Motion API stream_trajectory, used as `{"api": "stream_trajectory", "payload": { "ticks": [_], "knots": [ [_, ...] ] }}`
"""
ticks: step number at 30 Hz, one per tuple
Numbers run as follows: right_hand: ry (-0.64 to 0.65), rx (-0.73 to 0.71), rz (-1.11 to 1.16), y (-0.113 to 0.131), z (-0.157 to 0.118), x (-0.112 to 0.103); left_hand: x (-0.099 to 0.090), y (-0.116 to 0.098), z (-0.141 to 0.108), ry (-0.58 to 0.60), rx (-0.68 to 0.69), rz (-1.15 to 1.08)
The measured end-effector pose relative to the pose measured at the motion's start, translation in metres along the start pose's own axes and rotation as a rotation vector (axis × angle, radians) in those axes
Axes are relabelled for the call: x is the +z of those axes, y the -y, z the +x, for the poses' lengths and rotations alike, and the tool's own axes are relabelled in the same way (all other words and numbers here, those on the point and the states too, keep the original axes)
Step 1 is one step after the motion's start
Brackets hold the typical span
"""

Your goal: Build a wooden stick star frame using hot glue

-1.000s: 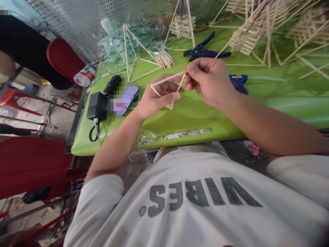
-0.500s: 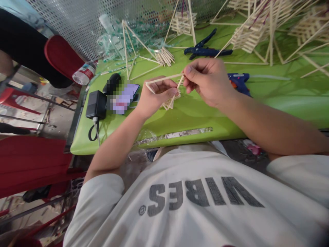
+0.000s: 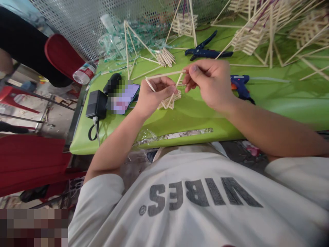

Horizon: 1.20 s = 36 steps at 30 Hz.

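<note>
My left hand (image 3: pixel 152 95) is closed around a frame of thin wooden sticks (image 3: pixel 166 74), its thumb and fingertips pinching one of the slanting sticks. At the frame's far right corner, the thumb and fingers of my right hand (image 3: pixel 212 82) are pinched together on the stick's end. Just below the left fingertips, a small lattice of short sticks (image 3: pixel 176 99) shows on the green table (image 3: pixel 190 118); part of it is hidden by the frame and hand. A blue glue gun (image 3: pixel 241 85) lies right of my right hand.
Beyond my hands lie a dark blue cutter (image 3: pixel 203 51), a bundle of sticks (image 3: pixel 167 57) and a triangular stick frame (image 3: pixel 127 48). Several stick structures (image 3: pixel 250 37) crowd the back right. A phone (image 3: pixel 127 97), black power adapter (image 3: pixel 96 104) and plastic bottle (image 3: pixel 84 73) are at left.
My right hand has shifted slightly right and its wrist has turned a little, still at the frame's corner. The left hand and the frame have hardly moved.
</note>
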State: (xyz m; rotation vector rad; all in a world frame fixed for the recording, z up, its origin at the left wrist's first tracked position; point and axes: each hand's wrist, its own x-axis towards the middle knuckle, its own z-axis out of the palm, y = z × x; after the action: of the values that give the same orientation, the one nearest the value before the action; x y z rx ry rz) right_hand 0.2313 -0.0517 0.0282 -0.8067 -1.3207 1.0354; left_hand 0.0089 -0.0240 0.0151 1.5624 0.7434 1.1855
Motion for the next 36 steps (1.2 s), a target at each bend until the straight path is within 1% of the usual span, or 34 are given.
{"api": "stream_trajectory", "payload": {
  "ticks": [3,10,15,18,21,24,26,31,36],
  "knots": [
    [-0.008,-0.064,-0.081,0.002,-0.004,0.002,0.001,-0.001,-0.001,-0.019,-0.004,0.022],
    [-0.041,-0.021,-0.112,-0.002,-0.006,0.006,0.004,-0.001,-0.003,-0.035,0.048,0.061],
    [-0.045,-0.014,-0.065,-0.002,-0.004,0.008,0.003,0.0,-0.003,-0.024,0.034,0.072],
    [-0.014,-0.03,0.001,-0.006,-0.003,0.006,0.002,0.001,-0.002,-0.021,0.055,0.064],
    [-0.009,-0.086,0.011,-0.012,0.0,0.004,-0.001,0.006,0.0,0.016,0.119,0.051],
    [-0.07,-0.198,-0.054,-0.018,0.003,0.004,-0.003,0.011,0.003,0.028,0.202,0.061],
    [-0.09,-0.237,-0.086,-0.02,0.005,0.004,-0.004,0.013,0.005,-0.01,0.242,0.078],
    [-0.111,-0.235,-0.147,-0.019,0.003,0.005,-0.006,0.013,0.008,-0.147,0.325,0.076],
    [-0.088,-0.304,-0.13,-0.016,0.002,0.004,-0.006,0.01,0.009,-0.196,0.361,0.081]
  ]
}}
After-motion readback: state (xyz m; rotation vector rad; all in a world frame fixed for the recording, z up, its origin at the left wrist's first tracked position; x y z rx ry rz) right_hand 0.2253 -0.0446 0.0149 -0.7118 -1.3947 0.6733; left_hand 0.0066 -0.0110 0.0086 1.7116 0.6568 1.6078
